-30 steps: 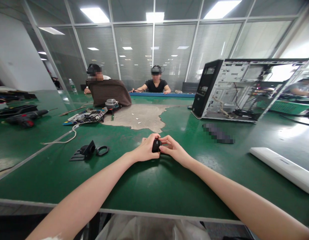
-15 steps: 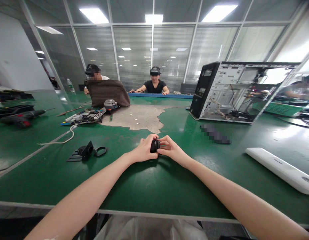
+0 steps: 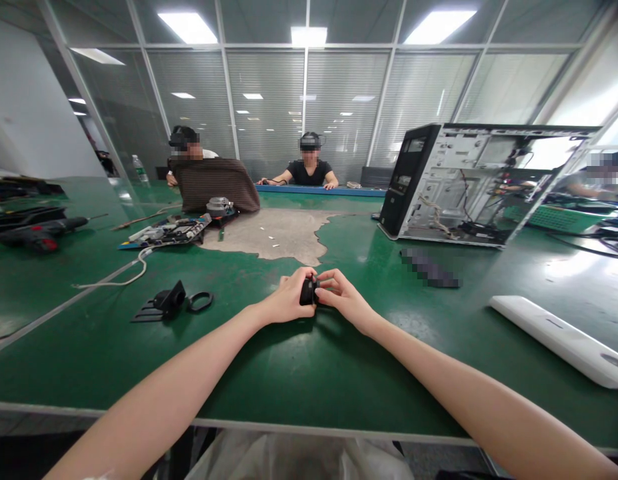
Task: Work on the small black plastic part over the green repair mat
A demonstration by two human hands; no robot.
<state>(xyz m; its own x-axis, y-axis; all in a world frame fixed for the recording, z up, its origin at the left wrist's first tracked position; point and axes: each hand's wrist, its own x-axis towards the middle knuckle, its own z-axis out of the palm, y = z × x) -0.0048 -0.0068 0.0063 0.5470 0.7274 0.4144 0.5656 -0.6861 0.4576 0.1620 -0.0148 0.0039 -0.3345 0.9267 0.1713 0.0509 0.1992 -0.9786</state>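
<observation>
My left hand (image 3: 289, 299) is closed around a small black rounded part (image 3: 307, 292), held just above the green tabletop in front of me. On the part's right side sit the thumb and fingertips of my right hand (image 3: 345, 297), pinching its end. The fingers hide much of the part, so its exact kind cannot be made out. To the left lie a black slotted bracket (image 3: 165, 303) with a round fitting on it and a loose black ring (image 3: 200, 302). Neither hand touches these two.
An open computer case (image 3: 453, 187) stands at the right, with a white elongated device (image 3: 559, 340) nearer. At left are a circuit board (image 3: 166, 231), a cable (image 3: 133, 280) and a power drill (image 3: 43, 233). Two people sit across the table (image 3: 269, 387); another is at far right.
My right thumb has moved slightly up along the right end of the black part, and the fingers have shifted with it. My left hand keeps its hold in the same place.
</observation>
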